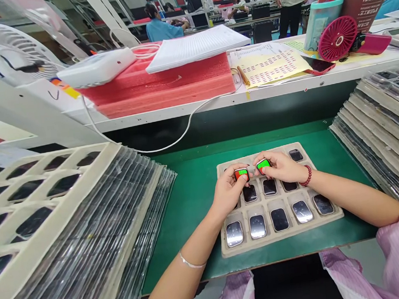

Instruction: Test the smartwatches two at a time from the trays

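My left hand (pixel 227 190) is closed around a smartwatch (pixel 242 174) whose lit screen is red with a green patch, the thumb lying on its lower part. In my right hand (pixel 283 167) is a second smartwatch (pixel 263 164), its screen mostly bright green with some red, thumb at its lower edge. Both are held just above a beige moulded tray (pixel 282 241). Dark-screened watches sit in the tray's pockets, such as a watch (pixel 279 220) in the front row and a watch (pixel 295 155) at the back right. My hands hide part of the back rows.
Tall stacks of trays flank the green mat (pixel 186 193): a left stack (pixel 120 209) and a right stack (pixel 382 136). On the shelf above lie red foam (pixel 165 84), paper sheets (pixel 196 46), a phone (pixel 319 64) and a pink fan (pixel 337 38). A white cable (pixel 187 129) hangs down.
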Action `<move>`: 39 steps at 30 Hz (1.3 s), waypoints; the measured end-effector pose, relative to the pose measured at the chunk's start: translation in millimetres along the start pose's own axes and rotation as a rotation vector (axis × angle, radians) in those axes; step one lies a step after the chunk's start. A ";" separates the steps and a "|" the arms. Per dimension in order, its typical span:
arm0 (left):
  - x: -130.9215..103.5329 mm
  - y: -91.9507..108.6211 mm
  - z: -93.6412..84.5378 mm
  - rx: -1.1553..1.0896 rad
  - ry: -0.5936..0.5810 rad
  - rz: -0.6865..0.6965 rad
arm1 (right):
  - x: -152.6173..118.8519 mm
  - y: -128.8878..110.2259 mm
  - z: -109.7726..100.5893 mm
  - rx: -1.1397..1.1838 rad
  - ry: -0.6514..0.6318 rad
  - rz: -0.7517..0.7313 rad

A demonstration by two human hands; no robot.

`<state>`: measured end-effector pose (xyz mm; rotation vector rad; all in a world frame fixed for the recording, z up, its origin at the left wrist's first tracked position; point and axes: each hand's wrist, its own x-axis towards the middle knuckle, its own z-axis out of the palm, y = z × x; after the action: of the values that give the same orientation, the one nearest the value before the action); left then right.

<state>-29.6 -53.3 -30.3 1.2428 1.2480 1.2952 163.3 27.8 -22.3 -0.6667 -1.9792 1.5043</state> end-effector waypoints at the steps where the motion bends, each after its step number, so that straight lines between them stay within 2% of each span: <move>1: 0.1 -0.3 0.4 0.001 0.006 0.007 | -0.1 -0.1 -0.1 -0.013 -0.001 -0.012; 8: 0.6 -0.3 1.1 -0.006 0.007 0.023 | -0.9 -4.3 -1.1 -0.081 -0.015 -0.086; 19: -1.2 1.1 -1.8 -0.031 0.008 -0.050 | -1.8 -6.4 -1.5 -0.155 0.011 -0.079; 25: 1.1 -2.0 -4.1 -0.068 0.014 -0.044 | -0.8 -4.6 -1.9 -0.010 -0.036 -0.043; 29: 2.2 -3.6 -4.9 0.003 0.051 -0.014 | 2.8 1.3 -2.8 0.100 -0.039 0.018; 34: 1.5 -3.5 -2.8 0.034 0.035 0.023 | 3.9 5.4 -2.5 0.109 -0.025 0.018; 39: 1.0 -6.0 -1.3 0.010 0.019 -0.004 | 2.5 6.7 -1.7 0.057 -0.006 0.012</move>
<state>-31.2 -52.0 -36.2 1.2373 1.2715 1.3020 163.0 32.3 -28.1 -0.6524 -1.9325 1.5653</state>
